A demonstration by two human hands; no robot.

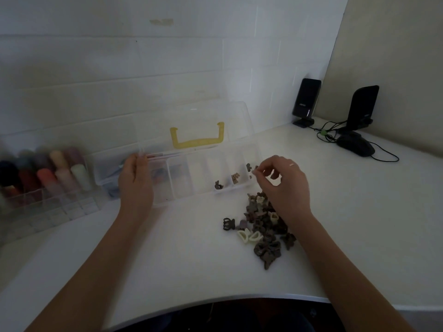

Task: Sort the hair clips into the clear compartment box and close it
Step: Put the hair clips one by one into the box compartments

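The clear compartment box lies open on the white desk, its lid with a yellow handle leaning back against the wall. My left hand rests on the box's left end, fingers at its rim. My right hand hovers over the right end compartment and pinches a small clip between thumb and fingertips. Single clips lie in three right compartments: a dark one, a tan one, another dark one. A pile of brown, grey and cream hair clips sits on the desk under my right wrist.
A clear organiser with coloured rolls stands at the left, next to another clear tub. Two black speakers, a mouse and cables sit at the back right. The desk's curved front edge is near me.
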